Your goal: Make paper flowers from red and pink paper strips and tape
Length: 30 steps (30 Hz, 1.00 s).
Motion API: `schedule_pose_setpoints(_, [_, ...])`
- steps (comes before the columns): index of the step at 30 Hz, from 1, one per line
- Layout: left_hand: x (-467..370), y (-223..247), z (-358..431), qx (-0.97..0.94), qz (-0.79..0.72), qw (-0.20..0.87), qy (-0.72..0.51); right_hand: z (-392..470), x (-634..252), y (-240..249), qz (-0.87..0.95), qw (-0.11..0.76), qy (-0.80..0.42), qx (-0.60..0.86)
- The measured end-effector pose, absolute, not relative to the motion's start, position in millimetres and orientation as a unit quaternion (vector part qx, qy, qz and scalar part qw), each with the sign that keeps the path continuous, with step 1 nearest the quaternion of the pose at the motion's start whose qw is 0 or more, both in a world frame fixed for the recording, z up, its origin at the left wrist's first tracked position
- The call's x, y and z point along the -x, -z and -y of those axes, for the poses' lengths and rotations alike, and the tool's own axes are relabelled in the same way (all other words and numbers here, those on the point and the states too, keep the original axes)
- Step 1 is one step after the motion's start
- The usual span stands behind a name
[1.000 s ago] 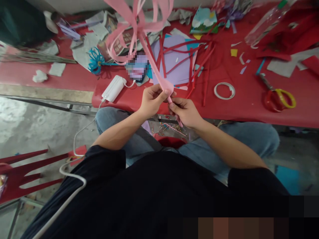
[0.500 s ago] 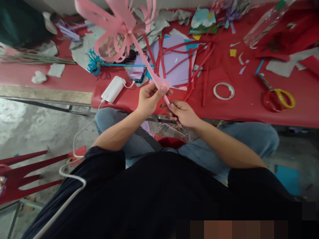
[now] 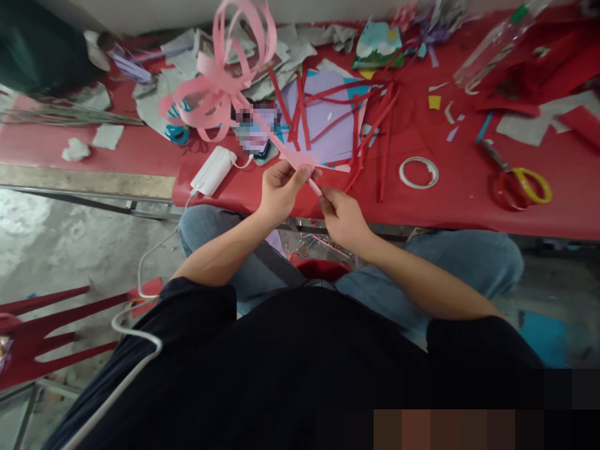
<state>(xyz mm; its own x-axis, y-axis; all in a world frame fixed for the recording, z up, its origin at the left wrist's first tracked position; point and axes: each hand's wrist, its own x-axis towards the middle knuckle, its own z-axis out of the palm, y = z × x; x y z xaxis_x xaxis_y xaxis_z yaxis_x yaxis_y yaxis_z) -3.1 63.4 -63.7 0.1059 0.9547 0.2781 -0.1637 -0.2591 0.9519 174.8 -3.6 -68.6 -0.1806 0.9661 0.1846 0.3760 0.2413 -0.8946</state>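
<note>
A pink paper flower (image 3: 225, 84) with looped strip petals leans up and left over the table, its long stem running down toward me. My left hand (image 3: 280, 190) is closed on the stem, thumb on top, where a pink leaf-like piece (image 3: 300, 157) flares out. Just below, my right hand (image 3: 342, 212) pinches the lower end of the stem between thumb and fingers. Most of my right fingertips are hidden behind the hand.
On the red table (image 3: 422, 212) lie red strips (image 3: 383, 156), purple sheets (image 3: 328, 134), a tape ring (image 3: 419, 172) and yellow-handled scissors (image 3: 529, 184). A white power bank (image 3: 213, 170) sits left, cabled to a phone (image 3: 257, 128). A plastic bottle (image 3: 497, 50) lies at the back right.
The flower head has swung left and down and turned. My right hand has shifted slightly, and the stem's tail end below it no longer shows. My left hand stays nearly in place.
</note>
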Motion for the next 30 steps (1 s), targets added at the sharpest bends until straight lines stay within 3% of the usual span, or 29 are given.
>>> schedule_pose_setpoints(21, [9.7, 76.1, -65.0, -0.524, -0.426, 0.519, -0.524, -5.4, -180.2, 74.4, 0.649, 0.397, -0.395, 0.515])
schedule_pose_setpoints(30, [17.0, 72.7, -66.1, -0.512, -0.413, 0.513, -0.552, -30.2, -245.6, 29.8, 0.728, 0.252, -0.362, 0.525])
